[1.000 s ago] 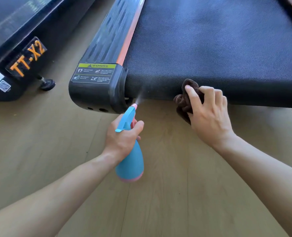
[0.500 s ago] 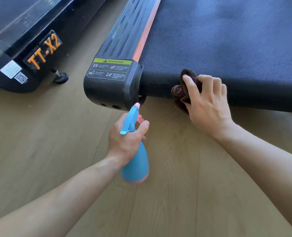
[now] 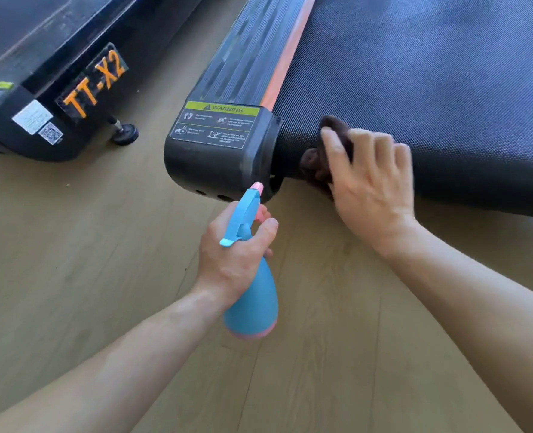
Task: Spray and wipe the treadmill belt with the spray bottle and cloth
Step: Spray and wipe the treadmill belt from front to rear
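Observation:
The black textured treadmill belt (image 3: pixel 430 76) fills the upper right. My right hand (image 3: pixel 373 189) presses a dark brown cloth (image 3: pixel 316 157) against the belt's rounded rear edge, near its left corner, with fingers curved over the cloth. My left hand (image 3: pixel 237 251) grips a blue spray bottle (image 3: pixel 252 295) with a pink base around its neck. The pink nozzle points up toward the treadmill's rear left end cap (image 3: pixel 215 164). No mist is visible.
An orange strip and ribbed black side rail (image 3: pixel 252 54) run along the belt's left side, with a warning label (image 3: pixel 215 126) on the end cap. A second treadmill marked TT-X2 (image 3: pixel 93 85) stands at the left on a small foot. Wooden floor (image 3: pixel 71 260) lies below.
The spray mist seen a second ago is gone. The view has shifted so the treadmill sits further right. My right hand with the cloth has slid left along the belt edge towards the corner.

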